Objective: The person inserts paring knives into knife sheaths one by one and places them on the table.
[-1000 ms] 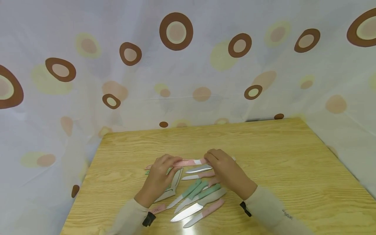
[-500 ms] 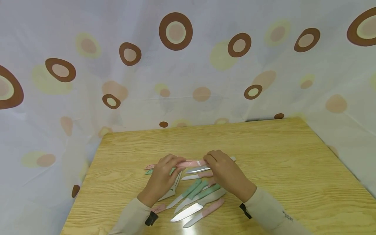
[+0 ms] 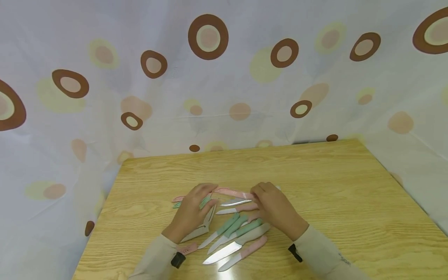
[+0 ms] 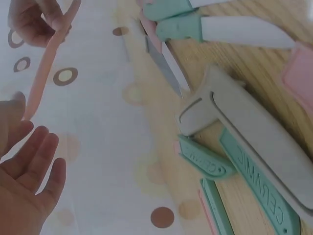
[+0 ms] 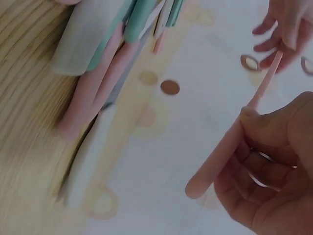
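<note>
My right hand (image 3: 276, 210) grips a pink knife by its handle (image 5: 215, 161), thumb on top and fingers curled beneath. A pink sheath (image 3: 229, 191) covers the blade, with a thin pale line where it meets the handle. At the sheath's far end is my left hand (image 3: 190, 210), fingertips right at the tip and the other fingers spread loosely in the left wrist view. Below the hands lie several knives, among them green-handled ones (image 3: 227, 224), a large one with a pale grey-green handle (image 3: 254, 233) and a pink-handled one (image 3: 254, 247).
Left of the knives are cream slotted plastic pieces (image 4: 261, 129) and green sheaths lettered CERAMIC (image 4: 259, 183). Another pink sheath (image 3: 189, 249) lies near my left wrist. The wooden table (image 3: 315, 179) backs onto a white curtain with brown circles (image 3: 224, 89).
The white band between sheath and handle has narrowed to a thin line. The left fingers have loosened from the sheath, and the right hand with the knife has shifted slightly right.
</note>
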`<state>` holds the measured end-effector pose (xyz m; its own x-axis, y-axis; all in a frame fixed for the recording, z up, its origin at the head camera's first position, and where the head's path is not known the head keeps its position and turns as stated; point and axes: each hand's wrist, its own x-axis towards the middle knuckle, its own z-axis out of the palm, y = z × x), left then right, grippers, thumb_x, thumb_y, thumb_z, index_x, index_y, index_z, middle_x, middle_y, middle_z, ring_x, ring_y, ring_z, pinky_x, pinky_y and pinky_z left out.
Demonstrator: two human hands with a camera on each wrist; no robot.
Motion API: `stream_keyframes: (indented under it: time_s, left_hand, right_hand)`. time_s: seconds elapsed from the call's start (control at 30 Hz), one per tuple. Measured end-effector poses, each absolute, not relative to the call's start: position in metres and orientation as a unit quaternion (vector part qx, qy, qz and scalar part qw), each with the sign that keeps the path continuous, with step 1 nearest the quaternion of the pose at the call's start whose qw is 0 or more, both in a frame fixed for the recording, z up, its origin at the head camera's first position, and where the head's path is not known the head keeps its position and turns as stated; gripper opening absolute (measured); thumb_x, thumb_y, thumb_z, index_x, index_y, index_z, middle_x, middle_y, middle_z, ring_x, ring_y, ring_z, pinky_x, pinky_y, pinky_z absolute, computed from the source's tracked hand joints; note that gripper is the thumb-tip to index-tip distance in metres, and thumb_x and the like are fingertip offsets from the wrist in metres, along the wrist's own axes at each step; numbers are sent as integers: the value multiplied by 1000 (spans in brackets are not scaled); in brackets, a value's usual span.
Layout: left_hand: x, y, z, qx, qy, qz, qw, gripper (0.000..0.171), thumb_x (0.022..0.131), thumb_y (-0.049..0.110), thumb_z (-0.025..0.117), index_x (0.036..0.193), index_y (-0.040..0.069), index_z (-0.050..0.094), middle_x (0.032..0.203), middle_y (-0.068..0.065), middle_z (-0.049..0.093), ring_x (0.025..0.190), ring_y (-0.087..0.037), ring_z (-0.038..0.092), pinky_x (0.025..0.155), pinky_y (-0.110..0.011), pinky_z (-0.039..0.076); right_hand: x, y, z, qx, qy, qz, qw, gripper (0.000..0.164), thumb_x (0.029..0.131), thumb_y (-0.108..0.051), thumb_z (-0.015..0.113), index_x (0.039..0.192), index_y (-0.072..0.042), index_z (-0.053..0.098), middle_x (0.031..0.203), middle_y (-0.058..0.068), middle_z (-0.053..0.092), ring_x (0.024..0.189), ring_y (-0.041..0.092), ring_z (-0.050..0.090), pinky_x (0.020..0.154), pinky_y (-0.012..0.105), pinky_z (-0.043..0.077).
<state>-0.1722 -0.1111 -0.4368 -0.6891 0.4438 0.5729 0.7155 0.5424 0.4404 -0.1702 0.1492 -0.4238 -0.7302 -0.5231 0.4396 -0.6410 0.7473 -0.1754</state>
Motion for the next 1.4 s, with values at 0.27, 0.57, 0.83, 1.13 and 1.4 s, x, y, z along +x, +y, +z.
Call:
stream_keyframes:
  time_s: [0.27,0.57,0.83,1.13,1.4]
  left_hand:
    - [-182,-142,-445,-244,-900,-311,183,31,82,2,67,113,3,63,111,-6,58,103,-21,55,86,-32,48]
    - [-180,-160,-467,-196,-916,-328,123,26,83,5,67,109,2,64,111,-10,59,100,-23,57,85,-38,48]
    - [-179,-165,-474,-198,-917,-319,133,34,80,2,70,112,2,62,114,-10,55,101,-23,55,85,-35,49]
    - [-178,-165,-474,-175,-930,-305,110,36,80,7,71,114,4,61,114,-8,57,106,-24,54,88,-37,47]
    - [-188,-175,-468,-157,-952,-239,109,23,82,6,69,104,2,66,106,-13,60,96,-28,57,79,-39,51]
  right_hand:
    - [-189,200,-434,77,-961,244,106,13,84,-5,61,86,8,62,67,7,56,52,14,48,45,28,45]
    - [-196,224,-467,-22,-960,277,-22,22,87,-9,54,85,12,60,66,12,59,46,16,51,45,30,48]
    - [-200,221,-477,-44,-958,278,-50,19,82,-6,53,84,12,58,54,6,54,40,14,50,37,23,43]
    - [-202,225,-470,-38,-968,242,-53,25,87,-14,56,77,9,58,56,6,54,46,17,51,42,28,45]
    - [-189,217,-458,-13,-972,232,-35,40,95,-22,52,103,17,56,71,16,62,45,13,51,52,33,51]
